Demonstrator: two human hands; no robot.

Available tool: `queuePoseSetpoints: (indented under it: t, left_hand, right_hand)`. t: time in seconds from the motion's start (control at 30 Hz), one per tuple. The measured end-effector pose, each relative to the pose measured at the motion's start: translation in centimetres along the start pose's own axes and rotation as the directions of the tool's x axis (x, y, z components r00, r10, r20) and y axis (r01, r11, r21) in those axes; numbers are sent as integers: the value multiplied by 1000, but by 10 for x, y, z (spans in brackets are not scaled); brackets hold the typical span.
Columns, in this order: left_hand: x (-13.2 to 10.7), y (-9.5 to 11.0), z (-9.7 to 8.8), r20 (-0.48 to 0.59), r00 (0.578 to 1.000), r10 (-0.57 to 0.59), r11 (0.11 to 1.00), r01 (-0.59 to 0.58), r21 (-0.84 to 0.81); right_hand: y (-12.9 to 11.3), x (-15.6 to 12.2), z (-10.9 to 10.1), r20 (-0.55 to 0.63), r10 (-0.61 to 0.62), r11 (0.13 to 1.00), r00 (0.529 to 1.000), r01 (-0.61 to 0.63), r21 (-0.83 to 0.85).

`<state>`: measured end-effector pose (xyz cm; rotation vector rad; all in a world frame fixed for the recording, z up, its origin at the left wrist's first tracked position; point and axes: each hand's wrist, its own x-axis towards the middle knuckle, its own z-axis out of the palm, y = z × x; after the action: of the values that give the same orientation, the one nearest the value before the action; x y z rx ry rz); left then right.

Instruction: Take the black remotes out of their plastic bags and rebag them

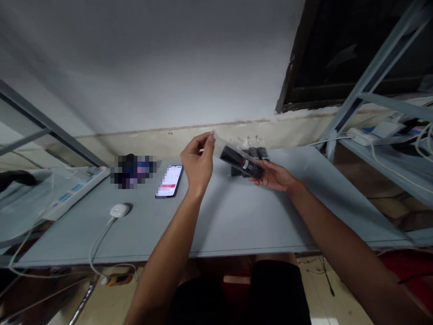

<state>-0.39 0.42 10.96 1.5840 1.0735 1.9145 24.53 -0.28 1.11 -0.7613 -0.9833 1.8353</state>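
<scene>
A clear plastic bag [217, 143] with a black cylindrical item [237, 161] inside is held tilted above the table, its left end higher. My left hand [199, 158] pinches the bag's upper corner between thumb and fingers. Around the lower right end, my right hand [275, 175] is closed, gripping the black item through the plastic. The item has a small pale label; its exact kind cannot be made out. Behind it, several similar dark items in clear bags [259, 151] lie together on the table, partly hidden by the held one.
The grey table [230, 225] meets a wall at the back. On its left are a lit phone [169, 181], a white charger with a cable [119, 210], a power strip [76, 193] and a blurred dark object [131, 170]. Metal frame posts [352, 106] flank both sides.
</scene>
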Motion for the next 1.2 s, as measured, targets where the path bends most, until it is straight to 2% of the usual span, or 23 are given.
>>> queuePoseSetpoints:
  t: [0.13,0.23,0.3,0.33,0.37,0.4,0.43,0.47,0.5,0.53,0.6,0.7,0.8,0.87,0.93,1.0,1.1,1.13,1.2]
  left_hand:
    - [7,-15,-15,-62,998,14,999,-12,39]
    - [8,-27,-28,-122,986,118,975,-91,201]
    - [3,-32,-35,-67,964,257,904,-216,368]
    - [0,-34,-36,34,947,318,851,-301,430]
    - [-5,-35,-35,182,916,357,796,-401,455]
    - [-10,-37,-33,355,860,368,748,-500,437]
    - [-16,-39,-29,534,771,348,713,-587,382]
    - [-22,-41,-25,669,671,319,696,-645,315]
    - [-28,-45,-20,761,588,274,690,-671,270]
    - [-33,-49,-15,815,535,222,690,-677,256]
    - [-42,-58,-9,862,496,101,700,-651,293]
    - [-47,-70,-13,880,474,-25,718,-604,346]
    - [-42,-76,-27,875,481,-61,749,-557,359]
    - [-37,-78,-36,858,505,-94,761,-519,389]
    - [-33,-78,-42,835,533,-135,758,-487,433]
    - [-30,-78,-46,818,548,-176,750,-464,472]
    - [-30,-77,-47,811,539,-229,757,-425,496]
    - [-31,-76,-47,814,529,-239,766,-412,493]
    - [-34,-74,-44,827,505,-246,788,-392,474]
  right_hand:
    - [-2,1,-6,23,-17,999,1000,17,-30]
    - [-3,2,-8,-7,-19,997,1000,19,-81]
    - [-4,2,-9,-18,-24,992,1000,21,-121]
    - [-3,2,-8,-20,-23,990,1000,20,-141]
    - [-3,2,-8,-21,-18,987,1000,15,-160]
    - [-3,2,-7,-21,-12,984,1000,8,-178]
    - [-2,1,-7,-21,-5,981,1000,1,-196]
    - [-2,1,-6,-20,1,977,1000,-6,-211]
    - [-2,1,-5,-18,5,975,1000,-9,-223]
    - [-1,0,-4,-15,6,972,1000,-9,-235]
    - [-2,-2,-2,-5,15,964,1000,-15,-264]
    - [-5,-5,-3,-6,47,940,999,-46,-338]
    - [-9,-8,-7,-53,50,908,997,-68,-413]
    - [-12,-8,-12,-108,-22,887,994,-30,-462]
    - [-14,-7,-17,-172,-167,878,971,67,-474]
    - [-15,-5,-18,-248,-335,879,909,206,-431]
    - [-17,-1,-15,-367,-525,840,768,399,-367]
    - [-17,0,-12,-387,-563,820,730,433,-375]
    - [-17,0,-3,-392,-609,785,690,452,-424]
